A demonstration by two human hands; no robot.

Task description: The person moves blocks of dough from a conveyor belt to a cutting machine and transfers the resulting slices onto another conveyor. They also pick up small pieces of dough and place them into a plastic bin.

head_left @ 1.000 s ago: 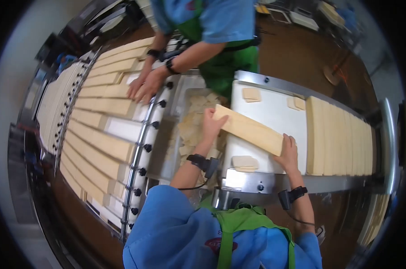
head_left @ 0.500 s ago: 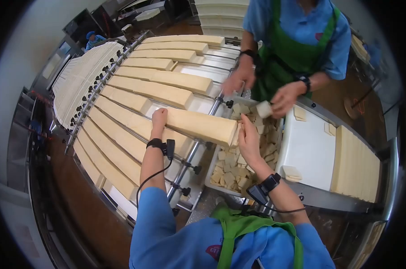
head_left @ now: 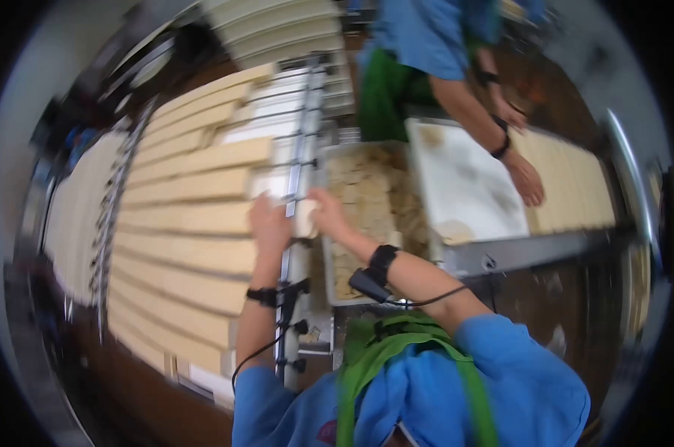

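My left hand (head_left: 270, 222), smeared by motion, is at the near end of the rows of long cream-coloured blocks (head_left: 195, 217), beside the metal side rail. I cannot make out whether its fingers grip anything. My right hand (head_left: 331, 213) is just right of the rail, its fingers closed on a pale square slice (head_left: 305, 219). Below and to the right of that hand stands a crate (head_left: 352, 301) with many pale square pieces (head_left: 359, 186) in it. A wristband with a cable is on each of my wrists.
A co-worker's hand (head_left: 525, 179) reaches over a white board (head_left: 460, 175) to a row of packed slices (head_left: 575, 182) on the right. The metal rail (head_left: 301, 134) with black knobs edges the slatted rack. Stacked white trays (head_left: 277, 30) stand at the back.
My view has turned right. My hands have come closer together at the rail; the long block between them is no longer there. The co-worker's hands have moved from the crate to the packed slices.
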